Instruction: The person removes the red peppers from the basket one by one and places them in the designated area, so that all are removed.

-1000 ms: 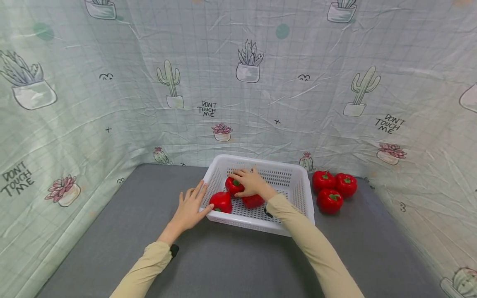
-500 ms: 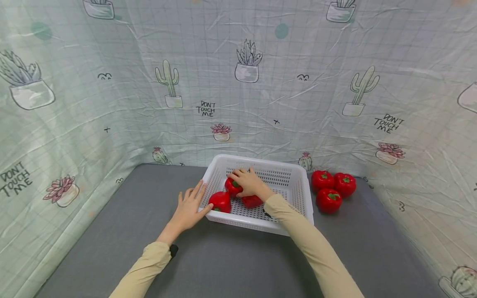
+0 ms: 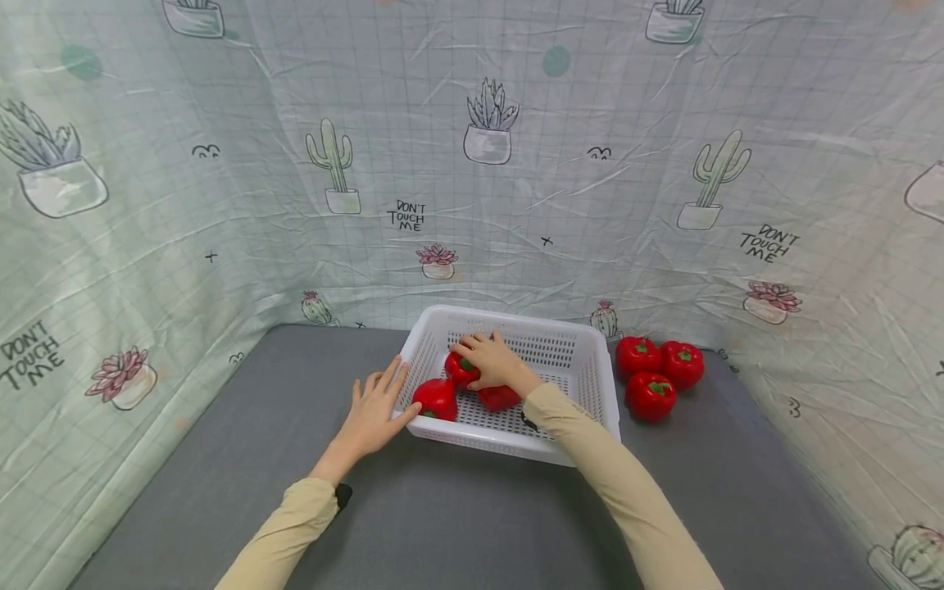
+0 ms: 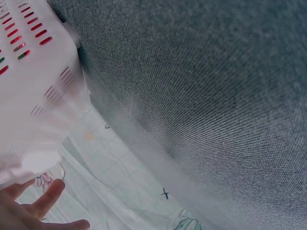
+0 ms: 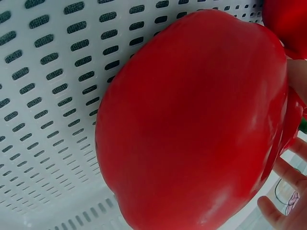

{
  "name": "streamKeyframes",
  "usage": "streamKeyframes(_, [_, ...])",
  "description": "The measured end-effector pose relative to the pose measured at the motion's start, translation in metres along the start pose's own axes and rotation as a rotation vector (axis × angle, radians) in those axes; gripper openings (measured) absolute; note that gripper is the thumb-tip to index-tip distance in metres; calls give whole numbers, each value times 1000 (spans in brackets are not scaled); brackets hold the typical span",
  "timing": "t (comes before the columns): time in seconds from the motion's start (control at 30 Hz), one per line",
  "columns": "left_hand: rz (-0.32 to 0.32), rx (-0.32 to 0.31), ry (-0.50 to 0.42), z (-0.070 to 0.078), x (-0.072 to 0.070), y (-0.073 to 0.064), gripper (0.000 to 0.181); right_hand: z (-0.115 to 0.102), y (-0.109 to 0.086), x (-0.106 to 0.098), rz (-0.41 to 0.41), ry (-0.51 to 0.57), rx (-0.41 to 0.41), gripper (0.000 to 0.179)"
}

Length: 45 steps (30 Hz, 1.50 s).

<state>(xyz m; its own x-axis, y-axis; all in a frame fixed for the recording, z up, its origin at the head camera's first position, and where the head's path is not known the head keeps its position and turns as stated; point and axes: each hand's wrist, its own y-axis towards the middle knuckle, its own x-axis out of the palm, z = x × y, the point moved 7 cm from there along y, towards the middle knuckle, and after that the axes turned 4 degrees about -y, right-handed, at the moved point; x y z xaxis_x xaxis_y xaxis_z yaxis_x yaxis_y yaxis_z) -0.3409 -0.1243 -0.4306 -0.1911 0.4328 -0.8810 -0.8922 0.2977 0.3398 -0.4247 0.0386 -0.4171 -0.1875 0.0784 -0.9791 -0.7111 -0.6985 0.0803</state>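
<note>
A white perforated plastic basket (image 3: 516, 455) stands on the grey table in the head view, with three red bell peppers inside. My right hand (image 3: 497, 360) reaches into the basket, its fingers and thumb around the back-left bell pepper (image 3: 459, 374), partly hiding it. Close under that wrist lies another bell pepper (image 3: 498, 398), which fills much of the right wrist view. The third bell pepper (image 3: 437, 400) sits in the front-left corner. With spread, mostly straight fingers, my left hand (image 3: 373, 416) rests on the basket's left rim. Its fingers (image 4: 50, 197) show beside the basket wall (image 4: 43, 100) in the left wrist view.
Right of the basket, three more red peppers stand grouped on the table: one at the back left (image 3: 638, 357), one at the back right (image 3: 683, 365) and one in front (image 3: 651, 397). A cactus-print cloth (image 3: 546, 197) encloses the table's back and sides.
Both hands, the basket and the peppers hold nearly the same places. Only a slight shift of the whole head view shows.
</note>
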Motion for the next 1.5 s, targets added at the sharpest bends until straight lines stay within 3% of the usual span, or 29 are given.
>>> streamKeyframes(0.33, [-4,-1,-2,1,-1,1,74,1,-5,-8,38,24,-20,71])
streamKeyframes(0.83, [-13,1,9,3,-4,1,74,3,-24,-40,122,38,-49,70])
streamKeyframes(1.2, [-20,5,9,3,-1,0,76,4,-51,-71,143,86,-38,72])
streamKeyframes(1.5, [-17,12,18,2,-1,0,77,13,-84,-95,188,127,-27,71])
